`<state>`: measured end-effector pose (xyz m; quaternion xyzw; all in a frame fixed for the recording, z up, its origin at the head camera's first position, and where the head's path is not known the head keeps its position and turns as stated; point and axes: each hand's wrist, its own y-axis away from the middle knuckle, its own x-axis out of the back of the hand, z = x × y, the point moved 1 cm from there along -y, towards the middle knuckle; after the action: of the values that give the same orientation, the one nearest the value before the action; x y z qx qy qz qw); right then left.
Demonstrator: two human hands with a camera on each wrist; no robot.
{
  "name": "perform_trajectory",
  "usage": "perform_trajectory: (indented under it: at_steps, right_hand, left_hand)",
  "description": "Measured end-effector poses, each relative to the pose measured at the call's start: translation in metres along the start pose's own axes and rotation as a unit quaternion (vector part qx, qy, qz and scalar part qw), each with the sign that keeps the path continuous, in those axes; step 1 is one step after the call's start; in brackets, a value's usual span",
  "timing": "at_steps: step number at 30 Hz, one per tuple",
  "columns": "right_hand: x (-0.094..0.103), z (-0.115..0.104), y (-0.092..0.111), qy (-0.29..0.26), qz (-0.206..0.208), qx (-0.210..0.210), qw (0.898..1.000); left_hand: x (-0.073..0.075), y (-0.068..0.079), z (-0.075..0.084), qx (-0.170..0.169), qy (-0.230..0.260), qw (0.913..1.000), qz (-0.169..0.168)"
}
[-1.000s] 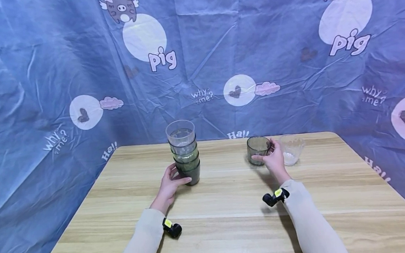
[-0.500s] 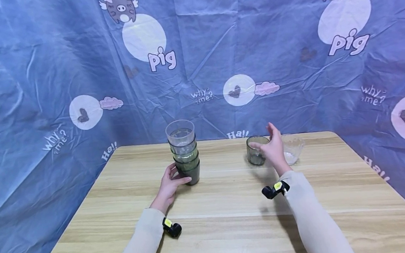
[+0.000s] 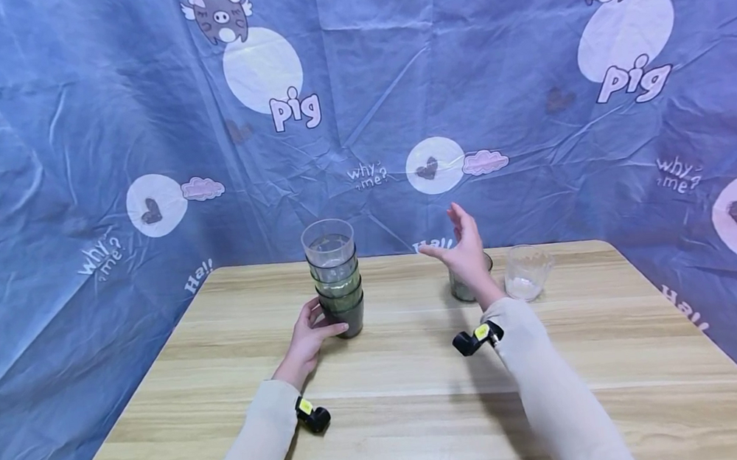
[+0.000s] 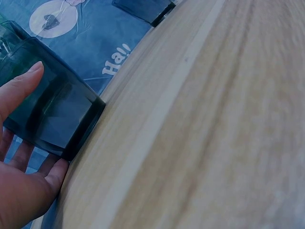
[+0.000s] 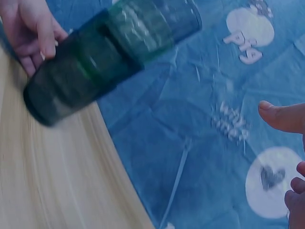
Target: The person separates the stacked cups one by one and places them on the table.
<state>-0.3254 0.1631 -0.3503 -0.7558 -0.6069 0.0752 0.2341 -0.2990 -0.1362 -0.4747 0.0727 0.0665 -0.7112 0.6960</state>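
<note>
Toward the back left of the table stands an upright stack of nested cups (image 3: 337, 283), a clear one on top, greenish ones in the middle and a dark grey one at the bottom. My left hand (image 3: 307, 339) grips the bottom cup (image 4: 62, 102), thumb on its near side and fingers around the far side. My right hand (image 3: 467, 254) is raised with fingers and thumb spread, holding nothing. Behind it, partly hidden, a dark tinted cup (image 3: 459, 291) stands on the table. The right wrist view shows the stack tilted by the camera angle, with my right thumb (image 5: 283, 117) apart from it.
A clear ribbed cup (image 3: 528, 274) stands just right of the dark tinted cup near the table's back edge. Behind the wooden table (image 3: 399, 405) hangs a blue printed cloth (image 3: 352, 61). Each sleeve bears a small black wrist camera.
My right hand has let go of the dark tinted cup, lifted and moved left, leaving the cup standing. My left hand and the stack stay where they were.
</note>
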Motion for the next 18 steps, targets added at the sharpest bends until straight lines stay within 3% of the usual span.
perform_trajectory:
  at_steps: [18]
  right_hand:
    - [-0.060,-0.051,0.008,-0.032,-0.084,0.083,0.992]
  left_hand:
    - [0.001,-0.002,-0.004,-0.005,-0.003,1.0000,0.005]
